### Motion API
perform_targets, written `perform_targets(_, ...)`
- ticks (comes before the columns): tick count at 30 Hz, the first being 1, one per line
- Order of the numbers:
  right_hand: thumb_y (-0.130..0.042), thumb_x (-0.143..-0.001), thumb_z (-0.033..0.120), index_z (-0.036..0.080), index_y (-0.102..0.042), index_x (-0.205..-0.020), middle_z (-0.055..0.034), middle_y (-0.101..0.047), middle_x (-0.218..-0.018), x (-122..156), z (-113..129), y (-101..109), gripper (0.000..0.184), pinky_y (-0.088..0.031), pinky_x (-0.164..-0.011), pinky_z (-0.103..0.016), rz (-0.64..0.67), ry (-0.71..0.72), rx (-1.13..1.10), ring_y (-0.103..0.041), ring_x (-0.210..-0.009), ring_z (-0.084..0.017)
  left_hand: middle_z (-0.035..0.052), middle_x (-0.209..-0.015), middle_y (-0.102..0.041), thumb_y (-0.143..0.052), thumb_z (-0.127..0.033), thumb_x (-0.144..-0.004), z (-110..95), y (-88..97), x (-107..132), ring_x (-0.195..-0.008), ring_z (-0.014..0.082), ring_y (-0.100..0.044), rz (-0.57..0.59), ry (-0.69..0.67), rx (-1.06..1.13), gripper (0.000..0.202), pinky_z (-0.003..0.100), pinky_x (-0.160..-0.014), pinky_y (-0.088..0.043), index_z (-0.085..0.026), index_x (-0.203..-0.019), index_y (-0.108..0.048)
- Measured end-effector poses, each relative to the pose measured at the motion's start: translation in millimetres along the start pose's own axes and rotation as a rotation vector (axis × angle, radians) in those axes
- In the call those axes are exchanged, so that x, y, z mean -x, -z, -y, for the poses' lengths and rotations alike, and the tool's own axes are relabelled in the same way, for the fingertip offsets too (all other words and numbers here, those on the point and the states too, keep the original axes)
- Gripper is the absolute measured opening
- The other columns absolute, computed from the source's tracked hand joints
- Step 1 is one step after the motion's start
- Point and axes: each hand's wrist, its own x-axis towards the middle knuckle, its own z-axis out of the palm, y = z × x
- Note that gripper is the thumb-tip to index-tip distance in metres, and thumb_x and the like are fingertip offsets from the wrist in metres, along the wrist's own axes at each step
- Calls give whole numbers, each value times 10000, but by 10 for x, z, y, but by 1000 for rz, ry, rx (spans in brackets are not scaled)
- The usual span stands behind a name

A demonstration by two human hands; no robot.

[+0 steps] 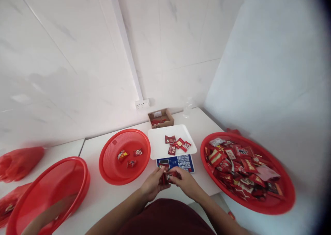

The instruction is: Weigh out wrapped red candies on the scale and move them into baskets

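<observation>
My left hand and my right hand meet just in front of the blue keypad of a digital scale. Small dark-red wrapped snack packets are gripped between the fingers of both hands; the fingers partly hide them. On the scale's white tray lie several red snack packets. To the left, a red plastic basket contains three small wrapped packets. At the right, a large red basket is heaped with red packets.
Another person's arm reaches into a red basin at lower left. Red plastic bags lie beyond it. A cardboard box and a clear plastic container stand near the wall, below a power socket.
</observation>
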Motion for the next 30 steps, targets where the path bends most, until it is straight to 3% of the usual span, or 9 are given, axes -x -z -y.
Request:
perform_targets(6, -621, -707, 454, 199, -579, -915, 25, -585, -684, 263, -10, 158, 332, -447, -598, -291, -133, -63, -166, -555, -646, -136, 51, -857, -655, -637, -562, -758, -39, 26, -47, -707, 140, -585, -22, -17, -117, 458, 299, -680, -485, -170, -986, -573)
perform_targets(10, -624, -719, 358, 207, -571, -944, 33, -593, -695, 337, 102, 157, 276, -446, -629, -290, -80, -39, -161, -556, -652, -127, 45, -812, -651, -663, -636, -682, -15, -93, -47, -689, 148, -581, 86, -16, -202, 544, 285, -642, -459, -167, -944, -576)
perform_targets(15, -622, -691, 232, 232, -546, -966, 54, -597, -714, 330, 126, 80, 286, -443, -666, -290, -113, -20, -91, -558, -674, -125, 67, -834, -656, -551, -719, -713, 8, -195, -32, -725, 159, -586, 188, -53, -222, 638, 289, -675, -438, -152, -1003, -588)
perform_targets(18, -623, -700, 254, 231, -534, -957, 63, -570, -672, 333, 67, 13, 272, -438, -642, -286, -148, -30, -97, -553, -649, -125, 70, -902, -652, -620, -659, -710, -11, -193, 17, -784, 165, -594, 270, -104, -283, 606, 300, -723, -441, -168, -1062, -564)
perform_targets(21, -625, -715, 306, 219, -544, -954, 59, -565, -652, 324, -26, 30, 267, -447, -625, -286, -108, -12, -141, -559, -627, -124, 50, -842, -637, -723, -548, -680, -20, -192, 64, -732, 150, -588, 271, -113, -357, 532, 286, -682, -441, -169, -1014, -558)
perform_targets(24, -587, -743, 369, 210, -578, -991, 23, -628, -699, 267, -206, 288, 294, -481, -637, -303, -169, -16, -53, -592, -646, -141, 8, -735, -593, -713, -541, -689, -29, -172, 69, -640, 121, -554, 188, -112, -325, 472, 262, -620, -432, -172, -939, -560)
perform_targets(27, -483, -798, 404, 204, -610, -1021, -55, -693, -921, 157, -487, 749, 325, -499, -784, -347, -507, -134, 247, -633, -836, -184, -14, -727, -571, -721, -526, -685, -65, -90, 46, -625, 106, -535, 113, -123, -277, 473, 252, -615, -440, -181, -971, -568)
perform_targets(30, -420, -815, 331, 182, -625, -1058, -117, -660, -1115, 27, -787, 1155, 352, -412, -971, -390, -598, -226, 370, -583, -1059, -225, -14, -756, -585, -740, -505, -670, -107, 25, 45, -644, 99, -537, 66, -115, -226, 499, 256, -650, -458, -187, -1018, -577)
